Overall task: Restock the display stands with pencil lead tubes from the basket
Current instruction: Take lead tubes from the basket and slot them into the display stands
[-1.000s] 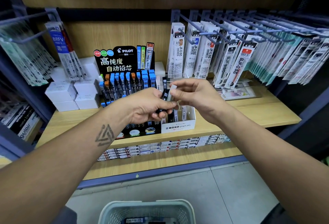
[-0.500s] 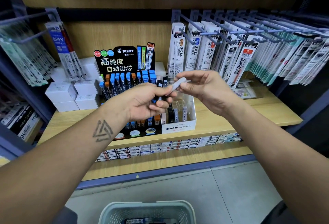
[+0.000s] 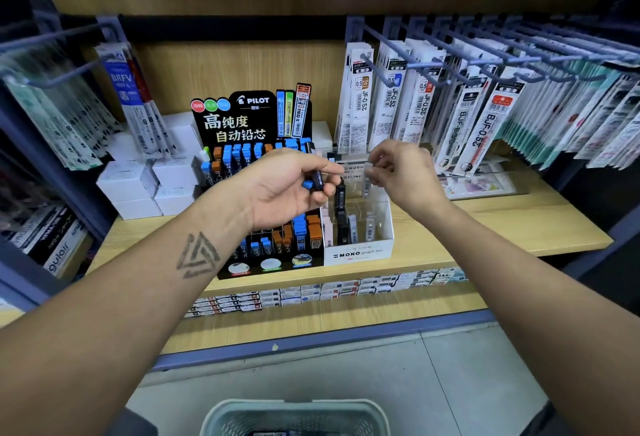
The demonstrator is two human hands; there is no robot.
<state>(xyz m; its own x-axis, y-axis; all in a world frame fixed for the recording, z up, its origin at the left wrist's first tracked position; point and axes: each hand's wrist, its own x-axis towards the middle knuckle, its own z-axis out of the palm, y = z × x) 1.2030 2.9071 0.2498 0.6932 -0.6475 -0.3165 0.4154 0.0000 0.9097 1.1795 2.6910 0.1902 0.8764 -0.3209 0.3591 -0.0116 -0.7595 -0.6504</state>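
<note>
My left hand [image 3: 287, 186] grips a small bunch of dark lead tubes [image 3: 317, 176], one with a blue cap, in front of the black Pilot display stand [image 3: 252, 124]. My right hand [image 3: 403, 169] pinches a pale grey lead tube [image 3: 367, 179] upright over the back rows of the white Mono display stand [image 3: 360, 252]. Several black and grey tubes stand in that white stand. The pale green basket [image 3: 294, 415] sits on the floor at the bottom edge, a tube just visible inside.
White boxes [image 3: 138, 186] are stacked left of the Pilot stand on the wooden shelf [image 3: 502, 224]. Packaged refills hang from hooks [image 3: 460, 106] at right and from hooks at left. Small boxes line the lower shelf [image 3: 311, 293].
My right hand has taken the pale tube from my left hand's bunch, turned it upright and carried it right and down over the white stand. My left hand stayed near the Pilot stand.
</note>
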